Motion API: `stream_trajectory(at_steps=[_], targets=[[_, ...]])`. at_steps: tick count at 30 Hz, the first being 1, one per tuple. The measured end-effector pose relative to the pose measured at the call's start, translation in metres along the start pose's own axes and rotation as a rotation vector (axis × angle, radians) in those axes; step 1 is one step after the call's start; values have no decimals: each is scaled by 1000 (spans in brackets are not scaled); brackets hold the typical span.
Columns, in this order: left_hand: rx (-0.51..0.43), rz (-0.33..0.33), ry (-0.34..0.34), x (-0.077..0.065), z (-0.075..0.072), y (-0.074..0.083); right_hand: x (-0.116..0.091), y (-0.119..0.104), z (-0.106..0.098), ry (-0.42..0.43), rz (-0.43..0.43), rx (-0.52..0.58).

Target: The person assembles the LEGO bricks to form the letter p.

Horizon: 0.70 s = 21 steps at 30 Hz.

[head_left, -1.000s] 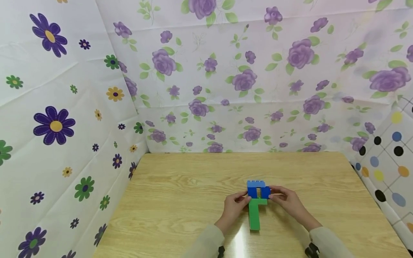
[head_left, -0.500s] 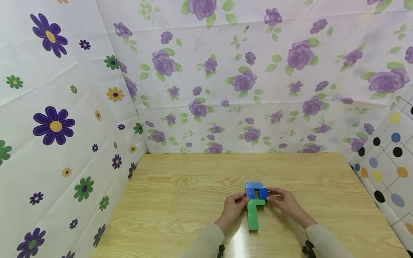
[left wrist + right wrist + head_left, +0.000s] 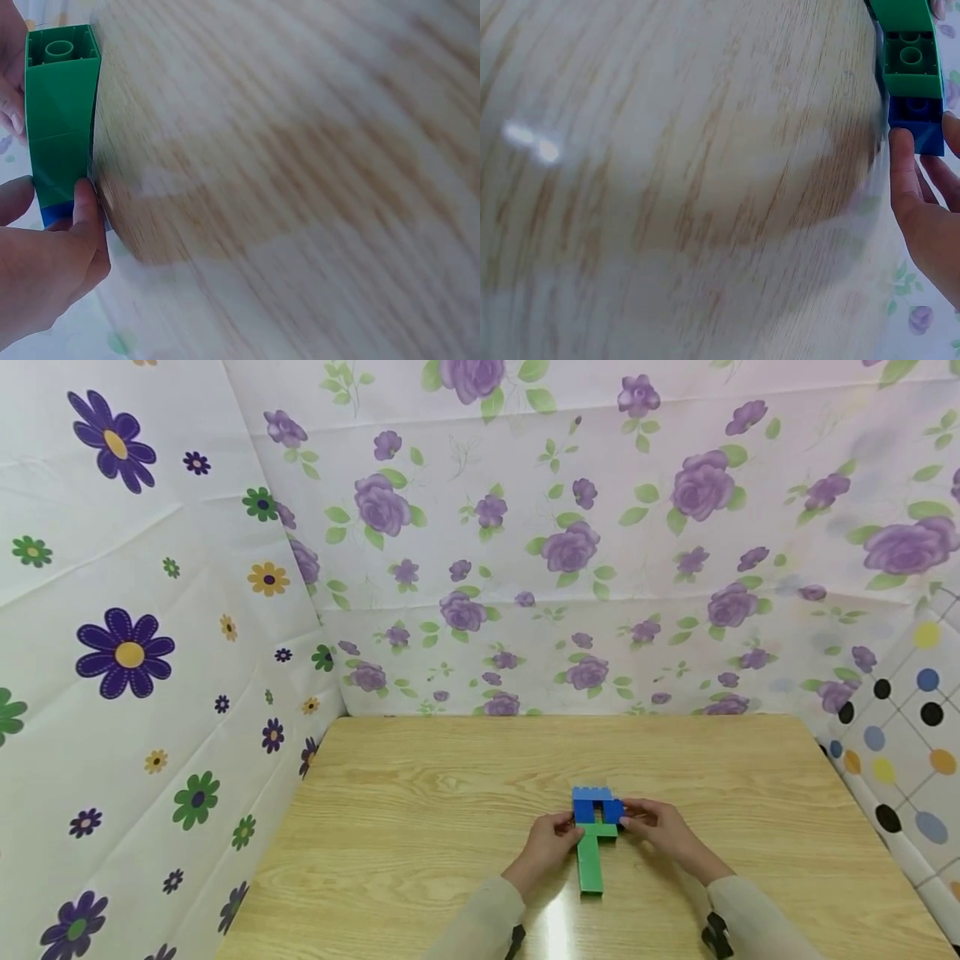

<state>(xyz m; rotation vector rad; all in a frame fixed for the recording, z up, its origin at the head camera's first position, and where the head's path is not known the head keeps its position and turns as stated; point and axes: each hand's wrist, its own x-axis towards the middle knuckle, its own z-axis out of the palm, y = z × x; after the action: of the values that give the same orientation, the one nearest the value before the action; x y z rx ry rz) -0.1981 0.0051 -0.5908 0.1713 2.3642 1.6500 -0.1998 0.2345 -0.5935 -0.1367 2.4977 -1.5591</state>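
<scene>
Toy building bricks are joined into one flat figure on the wooden table [image 3: 420, 827]. Its near part is a column of green bricks [image 3: 590, 867], topped by a short green crosspiece. Beyond that, blue bricks [image 3: 592, 794] frame a small gap. My left hand [image 3: 543, 847] pinches the figure's left side, where green meets blue. In the left wrist view its thumb and fingers lie on either side of the green column [image 3: 60, 105], near the blue. On the right, my right hand [image 3: 667, 835] pinches the outer blue brick [image 3: 919, 135] between thumb and fingers.
A white cloth with purple roses [image 3: 570, 547] hangs behind the table. Another flowered cloth [image 3: 172, 585] covers the left side, and a dotted one [image 3: 907, 743] the right. Dark straps [image 3: 717, 935] circle both wrists.
The far blue end of the figure has shifted slightly towards me, while its near green end stays almost in place. Both hands keep their grip.
</scene>
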Motion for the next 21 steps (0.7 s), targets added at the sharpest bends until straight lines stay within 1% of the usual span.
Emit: stream_trajectory(at_steps=[5,11,16,21], targets=[[37,-14,-15,-2,0,1,1,1,2,-7,12,-27],[43,-11,-14,-3,-2,1,3,2,4,-8,5,-55],[41,-18,-5,-2,-1,0,3,2,5,-12,11,-58],[8,-29,25,-3,-1,3,6,3,4,-18,4,-68]])
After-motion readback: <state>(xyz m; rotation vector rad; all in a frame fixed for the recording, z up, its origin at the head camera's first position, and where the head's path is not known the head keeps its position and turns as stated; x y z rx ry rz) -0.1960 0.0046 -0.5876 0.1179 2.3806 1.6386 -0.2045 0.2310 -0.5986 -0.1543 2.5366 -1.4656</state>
